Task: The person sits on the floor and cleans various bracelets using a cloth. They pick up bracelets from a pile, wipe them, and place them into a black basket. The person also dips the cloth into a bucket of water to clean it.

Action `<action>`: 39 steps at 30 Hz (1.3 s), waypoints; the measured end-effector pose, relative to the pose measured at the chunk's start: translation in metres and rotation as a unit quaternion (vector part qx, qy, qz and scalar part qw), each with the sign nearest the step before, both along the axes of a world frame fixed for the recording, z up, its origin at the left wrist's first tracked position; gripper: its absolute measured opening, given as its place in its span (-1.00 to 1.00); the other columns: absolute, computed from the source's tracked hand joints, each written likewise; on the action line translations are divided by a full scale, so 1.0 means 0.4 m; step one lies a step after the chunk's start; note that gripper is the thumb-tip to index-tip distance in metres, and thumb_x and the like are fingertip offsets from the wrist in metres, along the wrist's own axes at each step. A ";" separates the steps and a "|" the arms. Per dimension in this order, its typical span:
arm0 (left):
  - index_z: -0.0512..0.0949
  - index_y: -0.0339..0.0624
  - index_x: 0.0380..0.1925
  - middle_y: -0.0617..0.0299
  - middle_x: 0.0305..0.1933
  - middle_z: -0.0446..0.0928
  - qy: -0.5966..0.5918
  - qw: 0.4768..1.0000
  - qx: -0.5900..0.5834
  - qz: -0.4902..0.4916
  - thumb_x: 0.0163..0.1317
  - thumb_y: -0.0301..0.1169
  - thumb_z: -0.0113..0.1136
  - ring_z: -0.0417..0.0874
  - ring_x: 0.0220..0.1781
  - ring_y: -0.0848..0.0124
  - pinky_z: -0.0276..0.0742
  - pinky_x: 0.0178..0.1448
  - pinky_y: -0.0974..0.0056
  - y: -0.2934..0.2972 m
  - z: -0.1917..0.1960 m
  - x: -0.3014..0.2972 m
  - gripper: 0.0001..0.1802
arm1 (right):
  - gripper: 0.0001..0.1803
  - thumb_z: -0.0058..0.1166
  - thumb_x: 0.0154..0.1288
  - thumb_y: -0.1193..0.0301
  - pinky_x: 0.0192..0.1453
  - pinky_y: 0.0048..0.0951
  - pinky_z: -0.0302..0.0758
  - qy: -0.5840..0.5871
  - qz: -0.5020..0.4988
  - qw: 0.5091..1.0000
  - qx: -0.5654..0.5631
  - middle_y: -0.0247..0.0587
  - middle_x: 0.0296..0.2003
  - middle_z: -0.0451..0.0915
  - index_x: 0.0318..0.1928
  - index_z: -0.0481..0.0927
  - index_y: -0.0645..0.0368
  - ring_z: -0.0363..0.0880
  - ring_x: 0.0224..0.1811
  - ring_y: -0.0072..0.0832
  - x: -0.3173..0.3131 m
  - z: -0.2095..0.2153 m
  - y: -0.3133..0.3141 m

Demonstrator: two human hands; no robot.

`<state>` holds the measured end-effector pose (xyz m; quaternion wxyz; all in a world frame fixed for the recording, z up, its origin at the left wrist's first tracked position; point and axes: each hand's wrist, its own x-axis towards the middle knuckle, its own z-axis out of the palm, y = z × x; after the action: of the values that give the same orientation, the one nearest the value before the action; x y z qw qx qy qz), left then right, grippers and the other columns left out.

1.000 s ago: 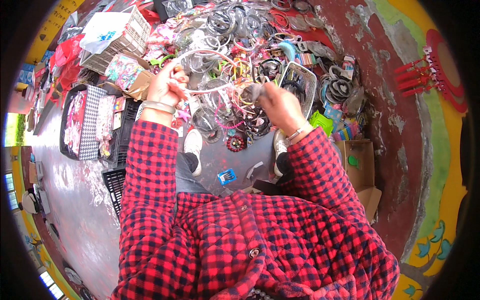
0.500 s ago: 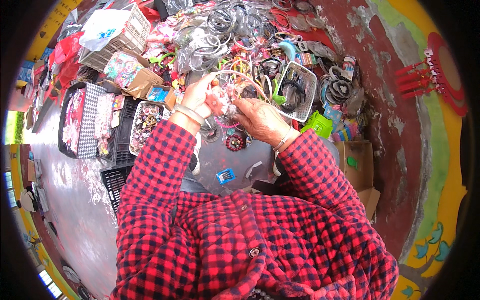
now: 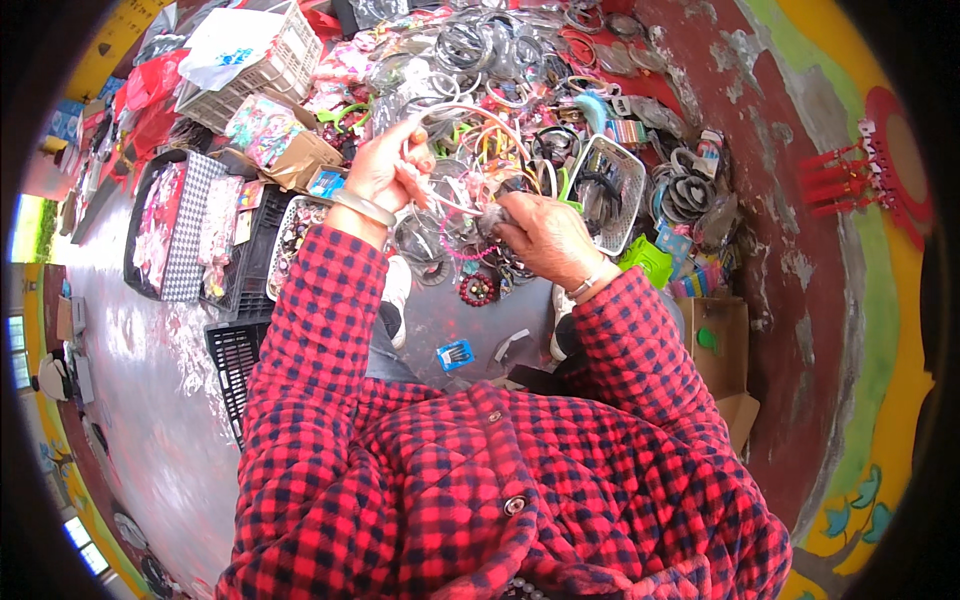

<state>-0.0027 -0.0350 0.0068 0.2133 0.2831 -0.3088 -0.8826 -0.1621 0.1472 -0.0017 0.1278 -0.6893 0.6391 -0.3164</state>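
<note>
My left hand (image 3: 383, 172) is closed round a pale pink headband (image 3: 470, 107) with a soft pink ornament near my fingers. The band arches above the pile toward my right. My right hand (image 3: 548, 238) pinches a small grey fluffy piece (image 3: 492, 216) beside the band's lower part; whether the two are joined is unclear. Just below my hands hangs or lies a bright pink beaded ring (image 3: 458, 245), and a dark red bead bracelet (image 3: 478, 289) rests on the floor. A white basket (image 3: 632, 170) holding black hair bands stands to the right of my right hand.
A heap of headbands and plastic bags (image 3: 470, 45) spreads ahead. At left are a light crate (image 3: 290, 60), a cardboard box (image 3: 300, 165), a houndstooth-patterned case (image 3: 195, 225) and a black crate (image 3: 235, 365). A blue packet (image 3: 454, 354) lies on the floor; an open carton (image 3: 720, 340) stands right.
My hands have moved apart, the left one up and left, the right one slightly right. The pink ornament has turned with the headband, and the grey fluffy piece now shows at my right fingertips.
</note>
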 end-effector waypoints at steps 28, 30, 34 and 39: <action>0.51 -0.24 -0.52 -0.02 -0.47 0.46 -0.693 0.535 -0.455 0.164 0.06 -0.32 0.04 0.49 -0.36 0.06 0.37 -0.28 0.15 0.417 -0.008 1.291 -0.80 | -0.80 -0.07 0.11 0.33 -0.36 -0.16 0.37 0.088 -0.008 0.994 0.058 0.08 -0.46 0.49 -0.33 0.45 0.21 0.47 -0.41 0.02 0.021 -0.114 0.008; 0.52 -0.26 -0.48 0.01 -0.45 0.49 -0.753 0.476 -0.437 0.122 0.04 -0.39 0.06 0.50 -0.35 0.11 0.37 -0.25 0.17 0.452 -0.070 1.375 -0.84 | -0.79 -0.06 0.11 0.33 -0.35 -0.17 0.37 0.106 -0.010 0.986 0.126 0.07 -0.46 0.49 -0.31 0.46 0.21 0.47 -0.40 0.01 0.015 -0.134 0.001; 0.52 -0.21 -0.56 -0.04 -0.43 0.49 -0.771 0.431 -0.450 0.131 -0.02 -0.36 0.03 0.50 -0.31 0.03 0.40 -0.20 0.07 0.471 -0.174 1.466 -0.84 | -0.77 -0.04 0.11 0.33 -0.31 -0.17 0.38 0.129 0.009 0.987 0.097 0.10 -0.43 0.50 -0.27 0.48 0.22 0.48 -0.36 0.01 0.036 -0.161 0.000; 0.52 -0.19 -0.53 -0.04 -0.41 0.50 -0.776 0.419 -0.461 0.100 0.00 -0.36 0.02 0.50 -0.27 0.03 0.40 -0.14 0.07 0.414 -0.260 1.505 -0.84 | -0.74 -0.04 0.11 0.33 -0.27 -0.11 0.38 0.164 0.019 0.971 0.173 0.14 -0.39 0.51 -0.25 0.47 0.26 0.47 -0.33 0.07 0.034 -0.195 -0.012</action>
<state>0.5991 0.1305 -0.0974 0.0682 0.7359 -0.6735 0.0131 -0.1484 0.1423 -0.0797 0.1447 -0.7110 0.6834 -0.0808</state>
